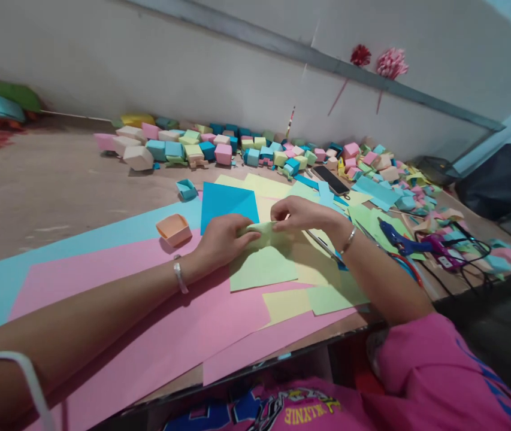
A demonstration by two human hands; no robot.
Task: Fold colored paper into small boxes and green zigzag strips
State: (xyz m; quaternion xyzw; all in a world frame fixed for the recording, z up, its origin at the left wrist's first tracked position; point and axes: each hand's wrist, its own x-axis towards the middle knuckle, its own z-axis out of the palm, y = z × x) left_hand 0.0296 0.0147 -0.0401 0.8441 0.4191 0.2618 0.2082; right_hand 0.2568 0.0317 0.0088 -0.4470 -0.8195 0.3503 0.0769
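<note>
Many pastel paper cubes (223, 154) and a blue plastic glue gun (399, 242) lay around. Near an open orange paper box (173, 231), our left hand (224, 240) and right hand (304, 214) pinched a pale-green paper sheet (264, 269) over a pink paper sheet (169, 341).

Over on that brown tabletop (48, 173), little paper boxes (223, 154) crowd the far edge; a blue open-topped box (187, 190) sits in front, and a large pink sheet (160, 347) stretches to the near edge.

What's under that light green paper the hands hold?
From under the light green paper, pink paper shows at the lower edge, pale yellow paper at the right; whatever its middle covers is hidden.
</note>
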